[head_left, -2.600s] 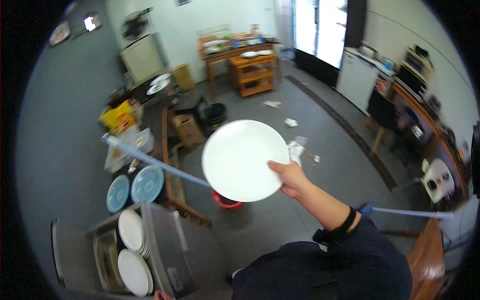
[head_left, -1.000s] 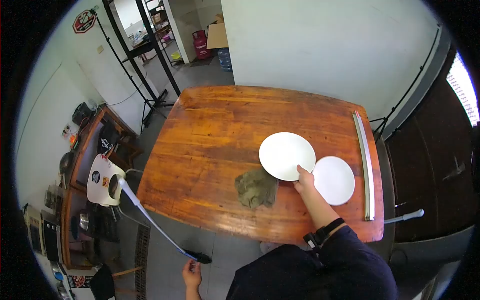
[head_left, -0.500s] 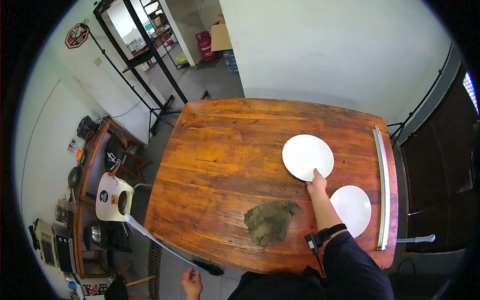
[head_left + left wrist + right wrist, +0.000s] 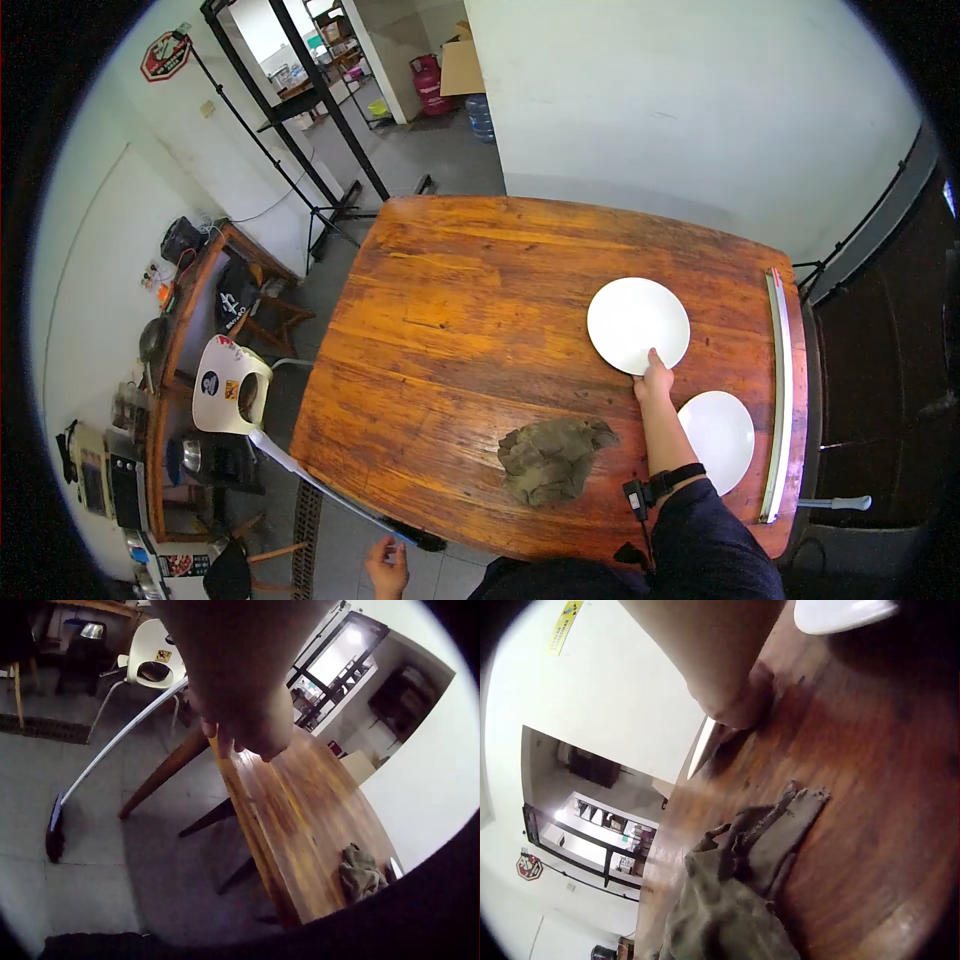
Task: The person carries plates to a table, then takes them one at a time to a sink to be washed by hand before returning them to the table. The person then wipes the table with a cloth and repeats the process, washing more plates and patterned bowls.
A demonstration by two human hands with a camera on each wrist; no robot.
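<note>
My right hand (image 4: 655,378) grips the near rim of a round white plate (image 4: 638,322), thumb on top and the other fingers hidden beneath. The plate is low over the wooden table (image 4: 440,300), or on it. Nearer to me, beside my right forearm, lies a second white plate (image 4: 718,440). A crumpled olive-green cloth (image 4: 555,460) sits left of that forearm. Off the table's near left edge hangs my left hand (image 4: 387,570), its fingers loosely bent and holding nothing. In the right wrist view, the gripped plate (image 4: 703,748) shows edge-on past the hand.
A long pale metal strip (image 4: 778,400) lies along the table's right side. A long-handled brush (image 4: 345,500) overlaps the front left edge in the head view. To the left stands a white chair (image 4: 225,385); a wall (image 4: 700,110) rises behind the table.
My view has swung from the room with the plate bin round to the table. Over the last second the held plate has come down and moved farther from the second plate.
</note>
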